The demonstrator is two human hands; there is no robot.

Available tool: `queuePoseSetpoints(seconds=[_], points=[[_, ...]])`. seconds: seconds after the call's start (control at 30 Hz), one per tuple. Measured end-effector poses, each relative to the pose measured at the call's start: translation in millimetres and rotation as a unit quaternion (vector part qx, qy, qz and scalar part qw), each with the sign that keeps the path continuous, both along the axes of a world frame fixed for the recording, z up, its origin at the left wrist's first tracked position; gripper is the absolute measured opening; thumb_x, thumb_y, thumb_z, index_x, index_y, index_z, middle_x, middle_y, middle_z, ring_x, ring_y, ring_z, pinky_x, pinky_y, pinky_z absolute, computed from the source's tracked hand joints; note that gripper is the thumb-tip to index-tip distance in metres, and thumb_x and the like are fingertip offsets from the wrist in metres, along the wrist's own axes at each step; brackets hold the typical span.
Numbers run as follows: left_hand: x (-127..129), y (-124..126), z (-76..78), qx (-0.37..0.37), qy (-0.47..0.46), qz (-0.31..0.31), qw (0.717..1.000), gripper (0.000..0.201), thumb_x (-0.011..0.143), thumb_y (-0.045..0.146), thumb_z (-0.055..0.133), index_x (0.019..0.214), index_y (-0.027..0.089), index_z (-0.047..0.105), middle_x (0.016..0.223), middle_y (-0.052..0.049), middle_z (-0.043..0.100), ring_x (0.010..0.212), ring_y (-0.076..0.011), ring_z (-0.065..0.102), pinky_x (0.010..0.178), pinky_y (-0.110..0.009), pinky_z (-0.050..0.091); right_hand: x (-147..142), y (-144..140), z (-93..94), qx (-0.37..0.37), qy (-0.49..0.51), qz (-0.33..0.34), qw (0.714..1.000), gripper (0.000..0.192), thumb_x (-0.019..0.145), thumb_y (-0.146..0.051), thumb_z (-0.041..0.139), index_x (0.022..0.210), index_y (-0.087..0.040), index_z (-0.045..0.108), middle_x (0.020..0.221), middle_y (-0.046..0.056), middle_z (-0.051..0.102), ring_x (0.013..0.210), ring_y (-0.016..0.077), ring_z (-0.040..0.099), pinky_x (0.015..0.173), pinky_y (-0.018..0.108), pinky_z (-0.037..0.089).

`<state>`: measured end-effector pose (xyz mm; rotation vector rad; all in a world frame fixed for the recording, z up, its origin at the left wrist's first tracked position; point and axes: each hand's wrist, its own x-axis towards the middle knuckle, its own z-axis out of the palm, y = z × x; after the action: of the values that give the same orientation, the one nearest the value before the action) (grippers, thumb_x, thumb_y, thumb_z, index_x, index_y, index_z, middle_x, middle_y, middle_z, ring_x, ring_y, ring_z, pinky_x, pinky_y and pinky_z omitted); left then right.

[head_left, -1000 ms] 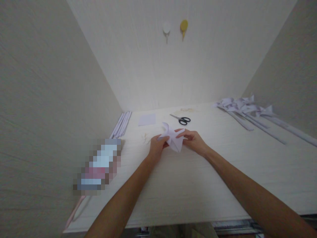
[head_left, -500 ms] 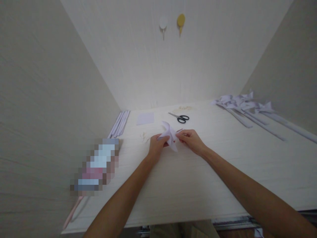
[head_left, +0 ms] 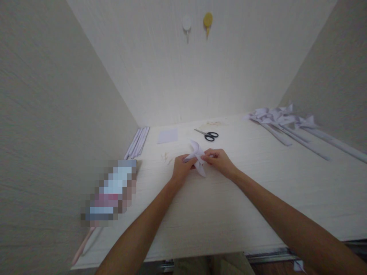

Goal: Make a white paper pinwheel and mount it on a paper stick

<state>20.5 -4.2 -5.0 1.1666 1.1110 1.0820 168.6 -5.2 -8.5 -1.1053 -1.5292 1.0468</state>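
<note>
Both my hands hold a folded pale lilac paper piece [head_left: 197, 152] just above the white table [head_left: 218, 214], near its middle. My left hand [head_left: 180, 170] pinches its left side. My right hand [head_left: 219, 162] pinches its right side, fingers curled at the centre of the folds. One pointed flap sticks up and another hangs down toward the table. How the folds lie under my fingers is hidden.
Black-handled scissors [head_left: 207, 134] lie behind my hands, with a small square paper sheet [head_left: 168, 135] to their left. Rolled paper sticks [head_left: 137, 142] lie along the left wall. Finished paper pinwheels on sticks [head_left: 283, 122] lie at the back right. A blurred box [head_left: 110, 194] stands at the left.
The wide flap on the right of the paper has been folded inward; the piece now looks narrower. My right hand has moved slightly left toward the centre.
</note>
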Motion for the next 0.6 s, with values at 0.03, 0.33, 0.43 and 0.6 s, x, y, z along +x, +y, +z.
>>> queuePoseSetpoints(seconds=[0.03,0.33,0.43,0.6], points=[[0.1,0.0,-0.1,0.001,0.007,-0.001,1.000,0.015,0.059,0.023,0.060,0.067,0.010,0.062,0.061,-0.004,0.065,0.056,-0.0134,0.058,0.060,-0.028,0.049,0.0,0.1,0.1,0.002,-0.006,-0.002,1.000,0.026,0.064,-0.038,0.059,0.053,-0.015,0.055,0.058,-0.002,0.049,0.048,0.0074,0.041,0.046,0.022,0.031],[0.2,-0.2,-1.0,0.004,0.011,-0.008,1.000,0.017,0.059,0.024,0.061,0.069,0.010,0.063,0.061,-0.004,0.064,0.058,-0.0136,0.058,0.063,-0.030,0.049,0.2,3.1,-3.2,0.001,-0.027,-0.010,1.000,0.027,0.064,-0.038,0.059,0.052,-0.015,0.054,0.055,-0.002,0.049,0.046,0.0069,0.040,0.044,0.022,0.029],[0.2,-0.1,-1.0,0.004,0.012,-0.007,1.000,0.016,0.058,0.022,0.061,0.068,0.010,0.063,0.061,-0.003,0.064,0.057,-0.0134,0.058,0.062,-0.030,0.049,0.3,3.7,-3.8,-0.003,-0.035,-0.017,0.999,0.025,0.064,-0.036,0.059,0.051,-0.014,0.054,0.055,-0.001,0.050,0.046,0.0072,0.040,0.044,0.022,0.030],[-0.2,0.0,-1.7,0.011,0.018,-0.002,1.000,0.016,0.058,0.021,0.060,0.069,0.009,0.063,0.060,-0.003,0.063,0.057,-0.0133,0.058,0.060,-0.029,0.050,0.2,2.6,-2.2,-0.004,-0.041,-0.015,0.999,0.024,0.064,-0.035,0.058,0.052,-0.015,0.055,0.058,0.000,0.052,0.049,0.0083,0.043,0.045,0.022,0.031]])
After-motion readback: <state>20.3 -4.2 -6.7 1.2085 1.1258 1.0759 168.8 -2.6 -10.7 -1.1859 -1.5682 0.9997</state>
